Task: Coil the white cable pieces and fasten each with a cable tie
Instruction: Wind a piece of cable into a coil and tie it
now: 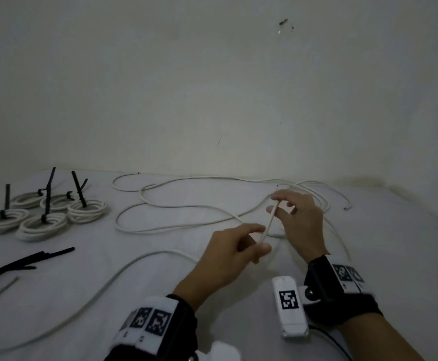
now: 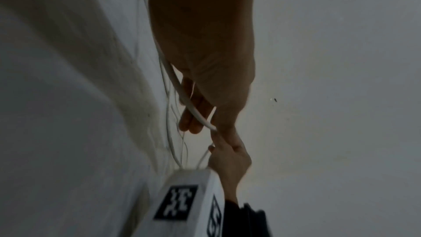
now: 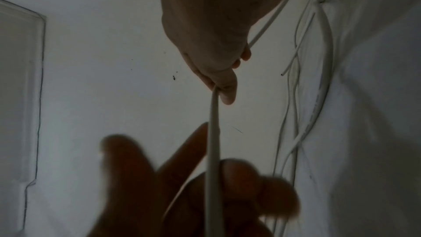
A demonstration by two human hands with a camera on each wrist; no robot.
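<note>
A short stretch of white cable (image 1: 270,221) is held taut in the air between my two hands. My left hand (image 1: 260,242) pinches its lower end between thumb and fingers. Up and to the right, my right hand (image 1: 275,204) pinches the upper part. The left wrist view shows the cable (image 2: 191,105) running under my left hand (image 2: 206,123) toward the right hand (image 2: 213,146). In the right wrist view the cable (image 3: 214,132) runs from the left hand (image 3: 218,87) down into the blurred fingers of my right hand (image 3: 216,168).
Several coiled white cables (image 1: 43,225) with upright black ties lie at the far left. Loose black cable ties (image 1: 25,261) lie in front of them. Uncoiled white cables (image 1: 186,199) sprawl across the white sheet near the wall; another cable (image 1: 108,282) curves toward the left front.
</note>
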